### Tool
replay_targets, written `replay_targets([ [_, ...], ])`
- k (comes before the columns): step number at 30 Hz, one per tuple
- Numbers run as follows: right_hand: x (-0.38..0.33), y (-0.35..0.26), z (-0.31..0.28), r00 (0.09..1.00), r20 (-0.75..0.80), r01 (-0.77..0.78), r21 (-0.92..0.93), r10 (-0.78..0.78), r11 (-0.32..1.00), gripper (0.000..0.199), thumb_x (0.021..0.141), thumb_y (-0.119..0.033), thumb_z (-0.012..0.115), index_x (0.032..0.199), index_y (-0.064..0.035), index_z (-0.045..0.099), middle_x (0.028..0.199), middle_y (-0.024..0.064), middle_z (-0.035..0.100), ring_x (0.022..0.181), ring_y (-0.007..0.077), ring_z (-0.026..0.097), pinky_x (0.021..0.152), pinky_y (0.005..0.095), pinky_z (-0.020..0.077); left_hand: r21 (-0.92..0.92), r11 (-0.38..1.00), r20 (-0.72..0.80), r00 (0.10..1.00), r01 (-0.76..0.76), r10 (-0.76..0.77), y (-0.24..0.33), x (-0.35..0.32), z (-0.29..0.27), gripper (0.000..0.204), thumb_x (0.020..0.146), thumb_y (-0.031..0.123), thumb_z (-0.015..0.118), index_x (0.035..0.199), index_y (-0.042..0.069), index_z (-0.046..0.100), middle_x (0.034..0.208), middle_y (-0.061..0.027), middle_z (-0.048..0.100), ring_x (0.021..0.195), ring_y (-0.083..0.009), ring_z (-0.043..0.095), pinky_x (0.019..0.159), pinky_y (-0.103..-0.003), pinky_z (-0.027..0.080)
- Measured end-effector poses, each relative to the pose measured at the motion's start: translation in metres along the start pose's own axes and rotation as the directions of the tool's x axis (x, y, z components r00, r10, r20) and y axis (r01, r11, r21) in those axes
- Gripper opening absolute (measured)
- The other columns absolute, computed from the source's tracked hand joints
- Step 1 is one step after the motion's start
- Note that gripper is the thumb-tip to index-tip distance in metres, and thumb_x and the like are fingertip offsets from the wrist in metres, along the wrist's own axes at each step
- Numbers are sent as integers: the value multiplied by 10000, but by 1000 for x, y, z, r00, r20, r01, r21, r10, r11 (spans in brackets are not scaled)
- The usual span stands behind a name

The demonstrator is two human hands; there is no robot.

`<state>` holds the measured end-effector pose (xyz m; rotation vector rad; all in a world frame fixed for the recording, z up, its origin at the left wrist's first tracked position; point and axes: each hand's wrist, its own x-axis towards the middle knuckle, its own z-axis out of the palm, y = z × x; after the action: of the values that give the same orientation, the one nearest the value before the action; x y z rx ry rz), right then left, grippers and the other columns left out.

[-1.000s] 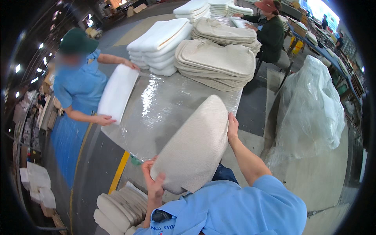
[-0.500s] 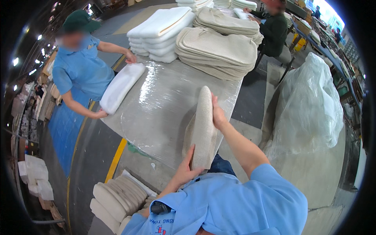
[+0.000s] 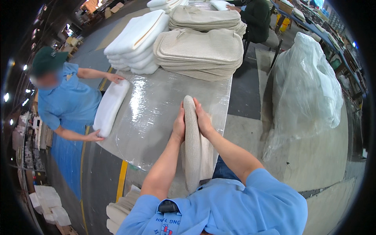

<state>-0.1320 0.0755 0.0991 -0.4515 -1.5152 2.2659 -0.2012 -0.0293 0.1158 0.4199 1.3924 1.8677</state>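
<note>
A beige fabric-covered cushion (image 3: 191,133) stands on its long edge in front of my body, its near end close to my shirt. My left hand (image 3: 179,124) presses flat on its left side near the far end. Opposite, my right hand (image 3: 202,118) presses on the right side, so the cushion is held between both palms. Loose beige fabric (image 3: 206,152) hangs beside it on the right. Beneath my hands is the plastic-covered table (image 3: 156,105).
Stacked beige cushions (image 3: 199,49) and white pads (image 3: 135,35) line the table's far side. A co-worker at the left holds a white pad (image 3: 111,107). To the right stands a plastic-wrapped bundle (image 3: 307,86); more beige pieces (image 3: 121,207) lie low at left.
My left hand has moved from the cushion's near end to its far end, across from my right hand. The cushion now stands more upright on edge. My view has shifted slightly.
</note>
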Motion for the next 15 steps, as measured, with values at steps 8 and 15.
replay_targets([
  [8,-9,38,-21,997,-17,72,-67,-73,995,744,1099,-553,252,1648,-56,175,1711,144,185,1590,275,128,1282,369,110,-16,1000,-103,995,-13,11,-60,9,1,686,1107,549,269,1667,170,148,1689,-84,245,1541,-243,264,1250,-371,244],
  [15,-16,61,-17,993,-92,23,-438,-70,899,789,1064,-554,392,1640,-52,194,1621,163,360,1497,304,347,1239,393,265,-80,997,-156,987,11,-24,-114,4,-23,666,1120,483,244,1639,68,201,1663,-131,289,1534,-261,278,1255,-380,237],
])
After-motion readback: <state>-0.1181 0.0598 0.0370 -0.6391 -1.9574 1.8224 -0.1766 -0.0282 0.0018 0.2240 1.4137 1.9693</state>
